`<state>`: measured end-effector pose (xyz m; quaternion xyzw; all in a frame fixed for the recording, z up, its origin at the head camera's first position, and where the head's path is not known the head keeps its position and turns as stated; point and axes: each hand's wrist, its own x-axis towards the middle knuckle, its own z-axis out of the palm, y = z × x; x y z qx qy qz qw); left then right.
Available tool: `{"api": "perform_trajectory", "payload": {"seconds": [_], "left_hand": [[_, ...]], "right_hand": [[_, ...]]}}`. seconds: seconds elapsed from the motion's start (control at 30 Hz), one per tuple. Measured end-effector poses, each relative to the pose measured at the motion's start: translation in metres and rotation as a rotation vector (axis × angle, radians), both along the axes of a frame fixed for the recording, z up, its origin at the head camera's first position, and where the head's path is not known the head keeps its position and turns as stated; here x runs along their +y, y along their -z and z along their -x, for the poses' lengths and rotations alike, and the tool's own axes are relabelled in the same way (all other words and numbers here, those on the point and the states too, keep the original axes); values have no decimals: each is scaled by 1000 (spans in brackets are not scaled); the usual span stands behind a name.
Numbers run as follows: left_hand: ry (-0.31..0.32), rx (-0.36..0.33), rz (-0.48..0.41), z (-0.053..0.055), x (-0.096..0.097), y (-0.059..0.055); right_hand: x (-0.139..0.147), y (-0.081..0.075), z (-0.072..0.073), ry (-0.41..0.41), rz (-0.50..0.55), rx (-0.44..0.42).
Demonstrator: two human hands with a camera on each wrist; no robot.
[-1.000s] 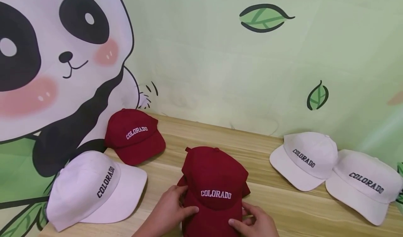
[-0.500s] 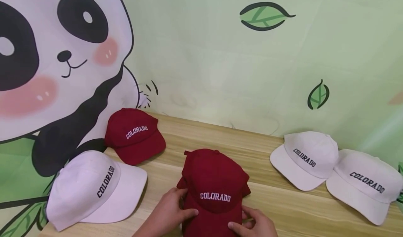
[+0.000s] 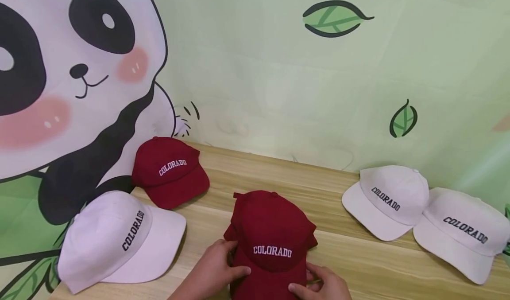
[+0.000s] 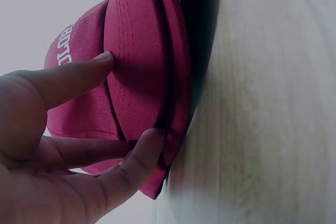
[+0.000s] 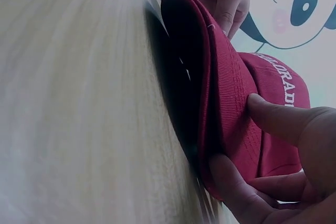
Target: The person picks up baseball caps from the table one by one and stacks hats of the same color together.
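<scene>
A dark red baseball cap (image 3: 272,229) with white COLORADO lettering sits over a second red cap (image 3: 312,240) at the front middle of the table. Their two brims lie one on the other in both wrist views. My left hand (image 3: 215,269) pinches the left side of the brims, its thumb on top of the upper brim (image 4: 139,72) and a fingertip at the edge. On the other side, my right hand (image 3: 324,284) pinches the brims the same way, thumb above and fingers along the edge. Most of the lower cap is hidden beneath the upper one.
Another red cap (image 3: 171,171) stands at the back left, with a white cap (image 3: 119,242) in front of it. Two white caps, one (image 3: 386,202) farther back and one (image 3: 464,231) beside it, stand at the right. A panda-print cloth (image 3: 255,69) hangs behind the wooden table (image 3: 247,165).
The stacked red caps have slid slightly toward me in the head view, both hands keeping their hold on the brims. The other caps have stayed in place.
</scene>
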<state>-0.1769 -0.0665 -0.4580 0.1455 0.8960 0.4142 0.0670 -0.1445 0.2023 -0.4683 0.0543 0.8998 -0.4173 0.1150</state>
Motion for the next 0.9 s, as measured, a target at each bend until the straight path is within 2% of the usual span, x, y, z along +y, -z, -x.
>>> {"api": "perform_trajectory", "payload": {"seconds": [0.17,0.43,0.67,0.9], "left_hand": [[-11,-9,16,-2,0,0],[-16,9,27,-2,-1,0],[-14,-54,48,-1,-1,0],[-7,-55,52,-2,-2,0]], "right_hand": [[-1,-1,0,-6,-29,-17],[-2,-2,-1,-33,-66,23],[-1,1,-2,-73,-85,34],[-1,4,-2,-73,-127,42]]}}
